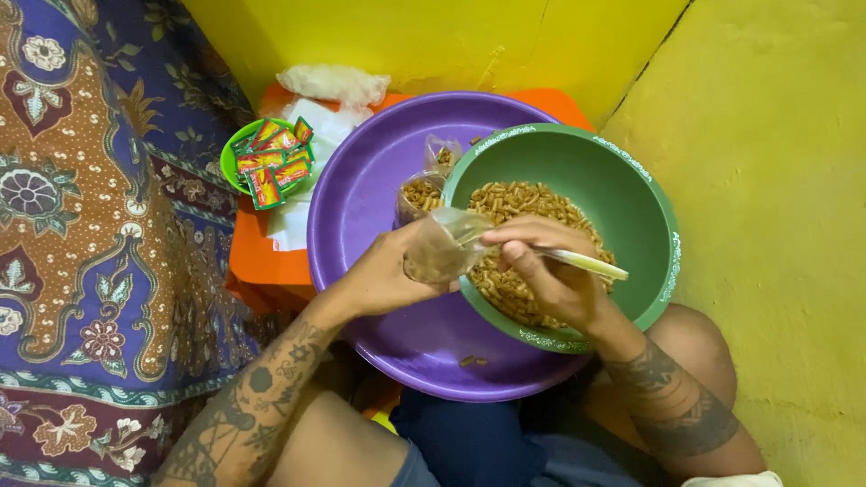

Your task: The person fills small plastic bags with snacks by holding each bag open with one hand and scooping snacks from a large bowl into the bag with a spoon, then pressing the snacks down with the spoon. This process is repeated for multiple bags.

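While gripped, clear bag (439, 248) touches left hand (383, 280).

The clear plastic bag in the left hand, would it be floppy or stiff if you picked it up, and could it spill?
The clear plastic bag looks thin and crumpled, so probably floppy; the left hand grips it to hold it open. It seems nearly empty, so likely very light. Let go, it would probably sag and could spill snacks into the purple basin.

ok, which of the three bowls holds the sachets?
The small bright green bowl at far left, on the orange surface; the big green bowl holds snack sticks, the purple basin filled bags.
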